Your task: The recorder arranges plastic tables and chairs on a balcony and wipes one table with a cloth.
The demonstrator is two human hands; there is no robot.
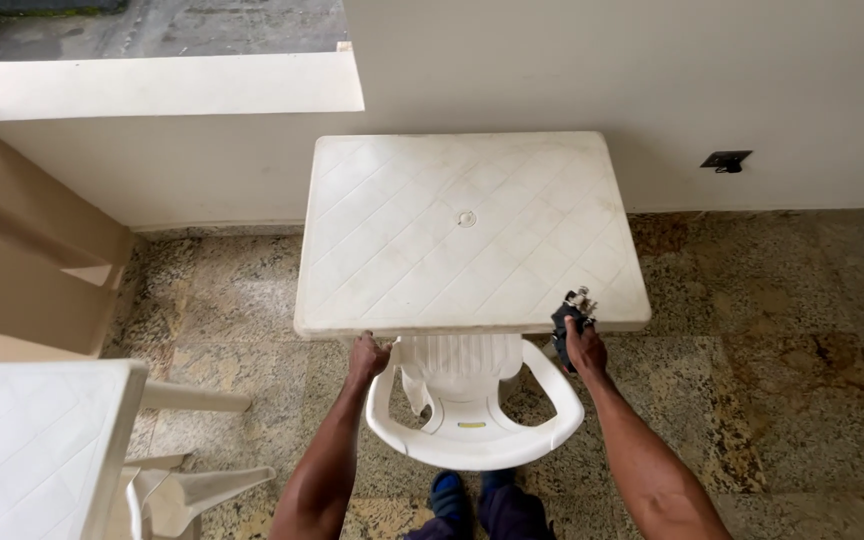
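So the view looks straight down at a white plastic worktop [467, 230] in the middle of the frame, square-ish with a diamond pattern pressed into it and a little capped hole dead centre. Both hands are at its near edge. The left hand [367, 357] is just left of centre, fingers curled up against the underside of the rim, so it's clamped on the edge of the worktop. The right hand [582, 345] is over at the lower right corner and is closed around a dark cloth [564, 322] that's pressed against the edge there, with a bit of greyish fluff or grime poking up above it; can't really tell what that bit is. Tucked under the worktop between the two arms is a white plastic chair [472, 415], its curved armrests facing the bottom of the frame. Lower left there's another white table [32, 440] of the same sort. The floor [792, 350] is speckled stone tile, and the wall [602, 70] behind is plain cream.
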